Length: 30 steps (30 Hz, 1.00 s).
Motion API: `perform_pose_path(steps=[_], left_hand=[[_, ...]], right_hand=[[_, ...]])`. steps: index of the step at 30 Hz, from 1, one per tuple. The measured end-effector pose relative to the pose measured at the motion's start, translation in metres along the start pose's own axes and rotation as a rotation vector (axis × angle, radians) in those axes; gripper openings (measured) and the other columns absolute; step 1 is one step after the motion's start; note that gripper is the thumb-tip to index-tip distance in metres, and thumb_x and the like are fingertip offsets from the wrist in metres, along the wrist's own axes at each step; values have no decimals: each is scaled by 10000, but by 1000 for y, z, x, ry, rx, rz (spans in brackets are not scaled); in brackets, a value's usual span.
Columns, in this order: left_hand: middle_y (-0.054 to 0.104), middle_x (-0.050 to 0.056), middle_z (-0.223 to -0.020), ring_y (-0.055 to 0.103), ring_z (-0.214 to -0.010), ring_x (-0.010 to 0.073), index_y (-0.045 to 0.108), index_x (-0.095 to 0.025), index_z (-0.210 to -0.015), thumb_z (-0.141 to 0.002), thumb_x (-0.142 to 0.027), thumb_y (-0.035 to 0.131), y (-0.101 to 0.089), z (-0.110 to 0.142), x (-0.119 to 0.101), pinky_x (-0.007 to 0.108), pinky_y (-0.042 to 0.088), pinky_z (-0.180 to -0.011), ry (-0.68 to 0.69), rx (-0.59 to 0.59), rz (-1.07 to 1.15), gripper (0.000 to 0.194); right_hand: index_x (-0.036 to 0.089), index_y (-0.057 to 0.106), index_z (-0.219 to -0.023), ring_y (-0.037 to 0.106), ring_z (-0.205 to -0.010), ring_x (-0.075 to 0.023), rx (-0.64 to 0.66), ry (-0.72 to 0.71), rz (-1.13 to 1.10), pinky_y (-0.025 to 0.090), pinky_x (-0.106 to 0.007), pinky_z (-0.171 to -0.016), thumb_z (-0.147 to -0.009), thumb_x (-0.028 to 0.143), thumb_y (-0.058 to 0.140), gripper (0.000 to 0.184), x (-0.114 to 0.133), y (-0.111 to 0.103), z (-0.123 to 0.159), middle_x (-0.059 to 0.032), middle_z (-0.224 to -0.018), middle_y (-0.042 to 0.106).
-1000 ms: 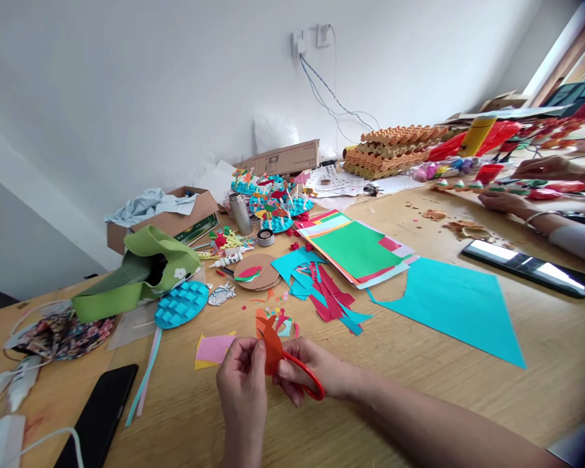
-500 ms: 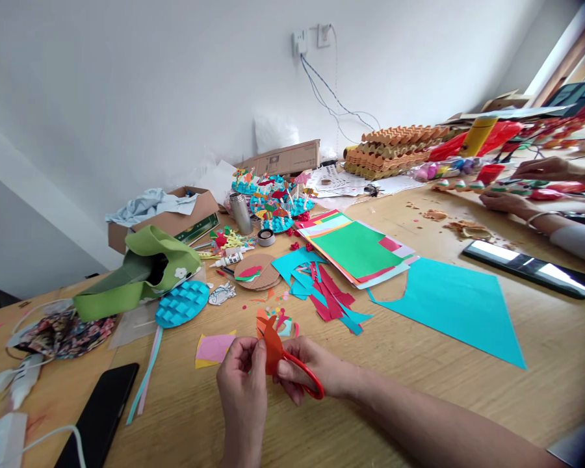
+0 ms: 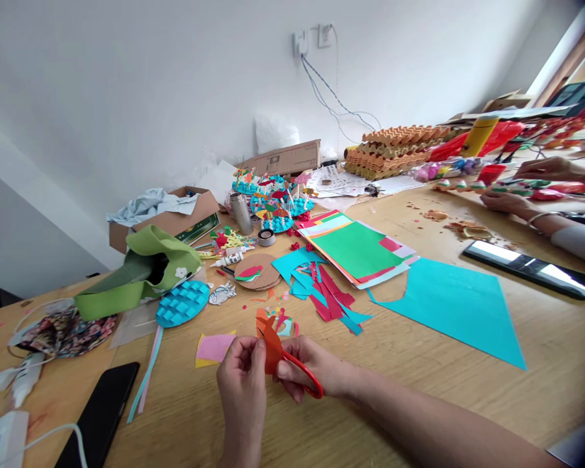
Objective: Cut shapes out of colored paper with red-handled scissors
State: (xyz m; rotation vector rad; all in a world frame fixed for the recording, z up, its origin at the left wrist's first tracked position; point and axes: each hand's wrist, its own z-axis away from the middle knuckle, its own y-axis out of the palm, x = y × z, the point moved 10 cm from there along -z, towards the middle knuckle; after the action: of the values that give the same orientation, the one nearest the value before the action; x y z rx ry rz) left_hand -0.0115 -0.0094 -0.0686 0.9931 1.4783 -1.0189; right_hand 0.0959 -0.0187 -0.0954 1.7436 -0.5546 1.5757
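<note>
My left hand (image 3: 244,377) pinches a piece of orange paper (image 3: 272,344) between thumb and fingers. Red-handled scissors (image 3: 306,376) are in my right hand (image 3: 316,367), their blades mostly hidden behind the paper. Both hands are close together above the front of the table. Just beyond them lie small paper scraps (image 3: 285,325) in several colours. To the left of my left hand is a pink paper piece (image 3: 216,348) on a yellow one. A fish cutout (image 3: 222,293) and round cardboard discs (image 3: 257,276) lie farther back.
Coloured paper sheets (image 3: 361,250) and a large blue sheet (image 3: 453,305) lie to the right. At left are a woven blue disc (image 3: 182,303), a green hat (image 3: 141,273) and a black phone (image 3: 100,413). Another person's hands (image 3: 509,201) work at far right, near a second phone (image 3: 531,268).
Very little differs. Both hands keep their grip on the orange paper and scissors, and the view has shifted only slightly.
</note>
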Motion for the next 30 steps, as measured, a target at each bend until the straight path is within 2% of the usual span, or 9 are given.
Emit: perform_pose_path(steps=[30], left_hand=[[621,0,-600,539,-554,141,655,-172,-657,-705,-355,721,0,-2,6,220,430,-517,-11,5,59,199]], right_hand=[[148,525,-788,404,-349,-44,-20,15,-29,299,-155,-360,-684,785,644,656,1,0,0,62,-469,519]])
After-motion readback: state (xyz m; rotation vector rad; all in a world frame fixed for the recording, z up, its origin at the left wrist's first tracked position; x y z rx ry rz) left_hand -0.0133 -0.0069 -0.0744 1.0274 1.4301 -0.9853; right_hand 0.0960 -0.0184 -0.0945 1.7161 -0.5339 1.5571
